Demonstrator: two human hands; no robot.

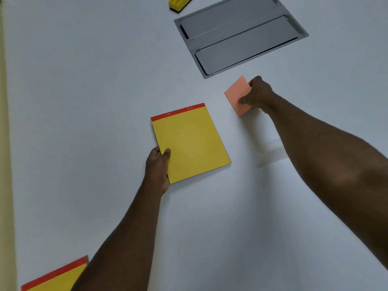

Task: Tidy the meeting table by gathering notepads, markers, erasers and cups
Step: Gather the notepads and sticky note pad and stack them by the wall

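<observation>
Holding the yellow notepad (190,143) by its near left corner, the left hand (157,168) is pinching it with the thumb on top and the fingers underneath. The pad's long axis is running away from that hand, toward the far side and slightly left, with its red band at the far end. The right hand (257,94) is gripping the small pink pad (236,95), which is sitting to the right of the notepad and a little farther off, near the grey metal hatch (241,34) in the table (84,101). The likely next move is bringing the two pads together; the gap between them is lying left to right. A second notepad (54,278) is waiting at the near left edge, nearer the left hand, and a yellow eraser (178,4) is lying far beyond.
</observation>
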